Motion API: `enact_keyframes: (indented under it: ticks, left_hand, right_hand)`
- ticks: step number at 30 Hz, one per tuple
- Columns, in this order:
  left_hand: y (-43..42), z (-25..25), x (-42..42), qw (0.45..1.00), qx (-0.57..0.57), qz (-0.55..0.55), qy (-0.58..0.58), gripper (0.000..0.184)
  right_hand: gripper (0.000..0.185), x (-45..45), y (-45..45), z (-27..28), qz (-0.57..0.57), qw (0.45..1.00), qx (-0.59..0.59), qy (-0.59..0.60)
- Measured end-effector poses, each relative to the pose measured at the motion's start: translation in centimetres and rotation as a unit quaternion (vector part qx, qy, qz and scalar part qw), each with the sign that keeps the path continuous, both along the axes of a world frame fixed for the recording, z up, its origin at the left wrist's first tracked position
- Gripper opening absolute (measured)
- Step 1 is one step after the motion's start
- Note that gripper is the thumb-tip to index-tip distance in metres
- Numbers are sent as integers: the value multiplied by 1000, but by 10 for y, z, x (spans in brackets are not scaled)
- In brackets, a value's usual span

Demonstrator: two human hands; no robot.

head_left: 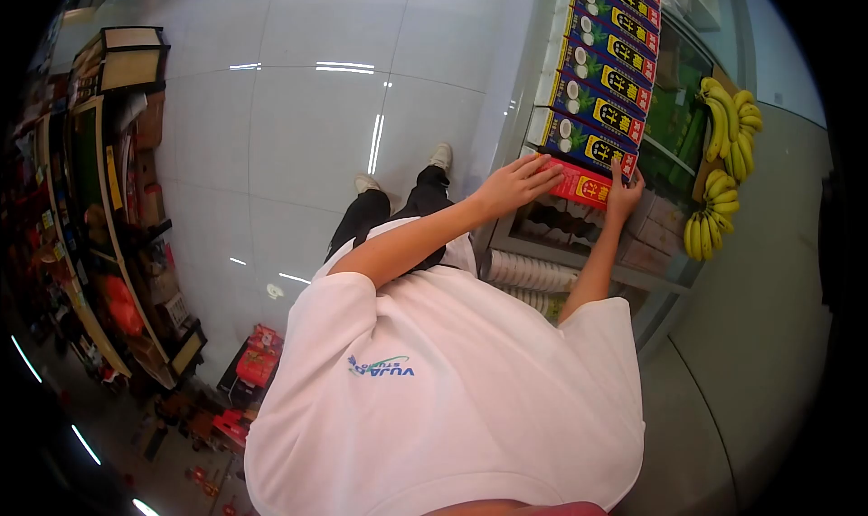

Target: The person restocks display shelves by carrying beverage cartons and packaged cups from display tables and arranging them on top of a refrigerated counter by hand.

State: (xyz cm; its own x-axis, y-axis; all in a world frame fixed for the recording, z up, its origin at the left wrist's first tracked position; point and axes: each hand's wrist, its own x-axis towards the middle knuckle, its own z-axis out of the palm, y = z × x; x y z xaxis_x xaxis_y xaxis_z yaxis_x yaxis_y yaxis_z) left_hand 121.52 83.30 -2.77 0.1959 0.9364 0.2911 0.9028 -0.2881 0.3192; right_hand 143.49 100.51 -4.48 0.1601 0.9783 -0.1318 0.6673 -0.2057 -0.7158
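A red carton (581,185) with yellow lettering lies at the near end of a row of dark blue coconut-drink cartons (597,105). My left hand (518,185) rests on the red carton's left end, its fingers stretched out and close together. At the carton's right end is my right hand (624,191), with a finger or thumb over the top near the closest blue carton and the others bent round the end. Where its fingertips press is partly hidden.
Bananas (721,136) hang in bunches right of the cartons. Below my hands are a glass-fronted shelf and stacked cups (529,270). Shelving with goods (113,236) stands at the left, and a red package (259,356) sits low beside my body.
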Motion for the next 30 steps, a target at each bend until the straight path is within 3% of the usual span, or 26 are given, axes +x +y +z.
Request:
enact_keyframes:
  ticks: [6, 15, 18, 20, 30]
  left_hand:
    - [8, 2, -6, 1000, 5, -21, 5, 56]
    - [7, 3, 0, 1000, -10, -8, 7, 63]
    - [8, 5, -4, 1000, 13, -14, 9, 55]
    - [10, 3, -6, 1000, -5, -31, 1, 63]
    - [7, 1, -12, 1000, 8, -20, -7, 62]
  right_hand:
    - [68, -1, -2, 0, 18, 999, 27, -8]
    - [67, 1, 0, -3, 32, 999, 30, -12]
    - [67, -1, -2, 1, 32, 999, 18, -16]
    - [67, -4, -3, 5, 30, 999, 7, -29]
    - [70, -14, -9, 15, 34, 996, 19, -76]
